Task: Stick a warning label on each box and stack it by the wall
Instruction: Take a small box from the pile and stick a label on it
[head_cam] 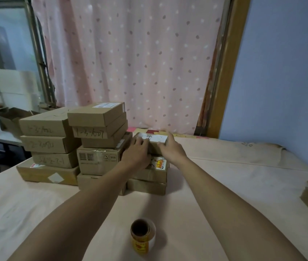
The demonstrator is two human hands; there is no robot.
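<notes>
The label roll [142, 236] stood by the worktop's near edge. Farther in, the left grip [136, 153] and right grip [170, 147] clasped the ends of the top box [155, 139], fingers curled over it, on the stack toward the far edge. Stacking seemed underway. The next move would be to square it and let go.

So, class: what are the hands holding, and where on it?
The top box: left hand at its left end, right hand at its right end.

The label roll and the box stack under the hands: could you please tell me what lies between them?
In the head view, only bare pink tablecloth lies between the label roll and the box stack; nothing rests on that stretch.
</notes>
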